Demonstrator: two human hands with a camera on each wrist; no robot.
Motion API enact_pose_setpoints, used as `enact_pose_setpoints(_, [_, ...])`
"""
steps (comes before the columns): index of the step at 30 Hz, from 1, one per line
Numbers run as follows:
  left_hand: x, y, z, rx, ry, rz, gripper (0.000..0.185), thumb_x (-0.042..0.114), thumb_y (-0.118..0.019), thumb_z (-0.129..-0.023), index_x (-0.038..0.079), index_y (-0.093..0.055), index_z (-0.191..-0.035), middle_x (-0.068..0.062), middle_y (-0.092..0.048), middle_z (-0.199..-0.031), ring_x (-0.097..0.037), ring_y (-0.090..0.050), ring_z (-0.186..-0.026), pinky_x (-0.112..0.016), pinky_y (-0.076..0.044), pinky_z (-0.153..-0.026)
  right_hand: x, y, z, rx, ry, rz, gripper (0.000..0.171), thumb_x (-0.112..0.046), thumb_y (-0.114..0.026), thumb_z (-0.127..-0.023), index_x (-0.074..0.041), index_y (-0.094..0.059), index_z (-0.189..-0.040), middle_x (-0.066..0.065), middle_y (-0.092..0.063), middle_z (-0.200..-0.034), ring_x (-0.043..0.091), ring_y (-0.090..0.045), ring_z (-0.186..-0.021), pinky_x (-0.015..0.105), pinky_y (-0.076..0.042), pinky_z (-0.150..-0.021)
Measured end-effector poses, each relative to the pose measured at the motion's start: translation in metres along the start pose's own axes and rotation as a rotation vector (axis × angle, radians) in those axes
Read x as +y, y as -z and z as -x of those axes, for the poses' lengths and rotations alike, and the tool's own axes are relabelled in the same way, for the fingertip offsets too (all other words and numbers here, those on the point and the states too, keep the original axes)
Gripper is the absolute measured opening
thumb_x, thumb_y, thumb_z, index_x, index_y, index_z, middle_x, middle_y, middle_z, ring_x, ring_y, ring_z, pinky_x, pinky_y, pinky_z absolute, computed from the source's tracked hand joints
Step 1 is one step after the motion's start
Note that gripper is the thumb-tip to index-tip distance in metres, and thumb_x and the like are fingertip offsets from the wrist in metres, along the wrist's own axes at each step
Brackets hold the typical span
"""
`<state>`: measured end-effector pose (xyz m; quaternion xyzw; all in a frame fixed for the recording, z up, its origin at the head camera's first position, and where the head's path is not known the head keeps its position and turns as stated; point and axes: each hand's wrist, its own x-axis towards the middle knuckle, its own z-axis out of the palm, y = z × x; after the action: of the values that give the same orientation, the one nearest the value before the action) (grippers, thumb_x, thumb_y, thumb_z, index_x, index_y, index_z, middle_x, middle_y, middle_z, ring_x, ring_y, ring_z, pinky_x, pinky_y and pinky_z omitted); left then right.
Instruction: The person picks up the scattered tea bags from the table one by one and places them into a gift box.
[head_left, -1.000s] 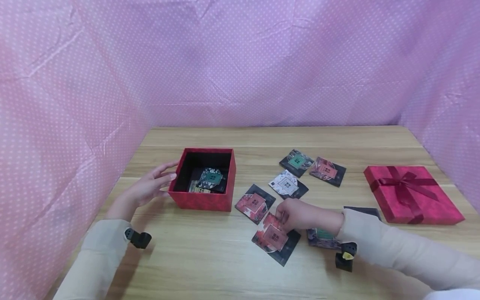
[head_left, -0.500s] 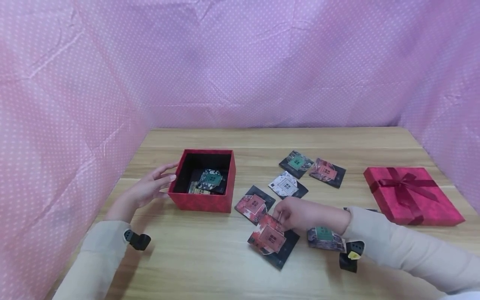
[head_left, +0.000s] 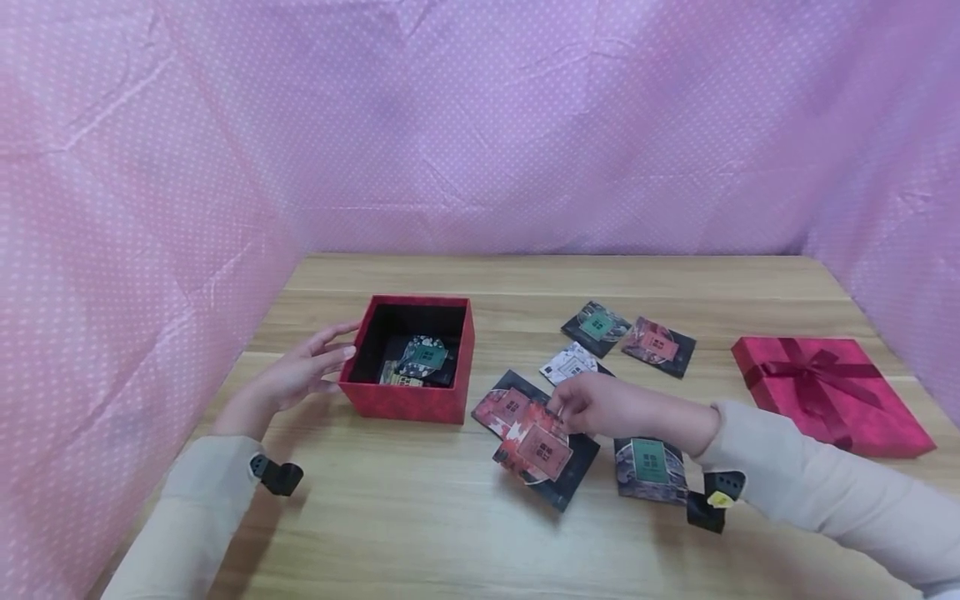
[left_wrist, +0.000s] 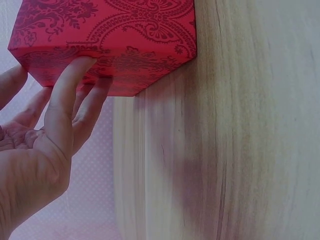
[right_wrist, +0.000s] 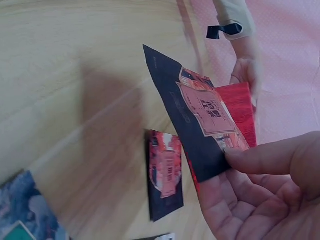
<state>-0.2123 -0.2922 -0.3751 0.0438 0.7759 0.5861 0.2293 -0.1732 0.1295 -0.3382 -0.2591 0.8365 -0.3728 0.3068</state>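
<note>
Pinching red packet, right hand; left hand flat against box.

Soft, even light fills the scene, bright without glare. Faint shadows lie on the desk beneath both arms. The head view is fairly sharp, bowing slightly at its edges. Both wrist views are blurred, the wood grain smeared, with a dark shadow patch.

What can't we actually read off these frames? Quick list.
- Print on the red packet pinched by the right hand: blurred and too small in every view.
- How many packets are in the red box: head view, its walls hide part of the inside.
- White packet: head view, partly hidden by the right hand.
- Left hand thumb: cut off by the left wrist view's edge.
</note>
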Motion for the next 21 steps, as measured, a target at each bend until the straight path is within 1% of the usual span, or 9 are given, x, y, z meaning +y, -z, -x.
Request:
enact_pose_setpoints(3, [0.001, -0.001, 0.0, -0.008, -0.01, 0.006, 0.062, 0.028, -0.047, -0.1, 0.019, -0.016, -0.153, -0.027, -0.023, -0.151, -0.046, -0.033, -0.133, -0.048, -0.048, -0.093, -0.003, 0.003, -0.001, 0.015, 0.021, -0.003, 0.014, 0.005, -0.06, -0.085, 0.003, -0.062, -0.098, 0.004, -0.065, -0.079, 0.009, -0.05, -0.065, 0.024, -0.044, -0.059])
enact_pose_setpoints(6, [0.002, -0.001, 0.001, -0.006, -0.005, 0.011, 0.062, 0.028, -0.047, -0.1, 0.02, -0.016, -0.153, -0.027, -0.023, -0.152, -0.047, -0.032, -0.134, -0.046, -0.049, -0.092, -0.007, 0.005, -0.004, 0.024, 0.048, -0.019, 0.015, 0.006, -0.058, -0.086, 0.004, -0.062, -0.1, 0.004, -0.064, -0.078, 0.009, -0.048, -0.064, 0.024, -0.042, -0.057])
enact_pose_setpoints(8, [0.003, -0.001, 0.002, -0.002, 0.0, 0.011, 0.062, 0.028, -0.047, -0.1, 0.02, -0.016, -0.153, -0.026, -0.023, -0.152, -0.045, -0.032, -0.134, -0.044, -0.05, -0.091, -0.009, 0.006, -0.007, 0.03, 0.074, -0.024, 0.016, 0.006, -0.057, -0.086, 0.005, -0.062, -0.101, 0.005, -0.065, -0.079, 0.009, -0.048, -0.065, 0.024, -0.042, -0.058])
enact_pose_setpoints(13, [0.004, -0.002, 0.002, -0.004, 0.006, 0.016, 0.063, 0.029, -0.048, -0.1, 0.019, -0.016, -0.153, -0.025, -0.023, -0.153, -0.036, -0.042, -0.13, -0.038, -0.051, -0.088, -0.013, 0.008, -0.016, 0.046, 0.086, -0.025, 0.016, 0.007, -0.055, -0.087, 0.005, -0.063, -0.101, 0.007, -0.067, -0.082, 0.01, -0.054, -0.069, 0.026, -0.045, -0.063])
enact_pose_setpoints(18, [0.003, -0.001, 0.002, 0.002, 0.009, 0.004, 0.064, 0.03, -0.048, -0.1, 0.019, -0.015, -0.153, -0.025, -0.023, -0.153, -0.03, -0.046, -0.126, -0.038, -0.052, -0.087, -0.022, 0.011, -0.027, 0.082, 0.092, 0.013, 0.017, 0.004, -0.055, -0.089, 0.004, -0.062, -0.104, 0.008, -0.069, -0.086, 0.009, -0.058, -0.074, 0.025, -0.049, -0.07])
enact_pose_setpoints(21, [0.003, 0.0, 0.002, 0.001, 0.008, 0.013, 0.063, 0.029, -0.048, -0.1, 0.019, -0.015, -0.153, -0.025, -0.023, -0.153, -0.024, -0.05, -0.123, -0.037, -0.052, -0.087, -0.029, 0.013, -0.034, 0.109, 0.109, 0.043, 0.017, 0.003, -0.053, -0.09, 0.003, -0.062, -0.104, 0.008, -0.069, -0.089, 0.009, -0.059, -0.077, 0.026, -0.05, -0.073])
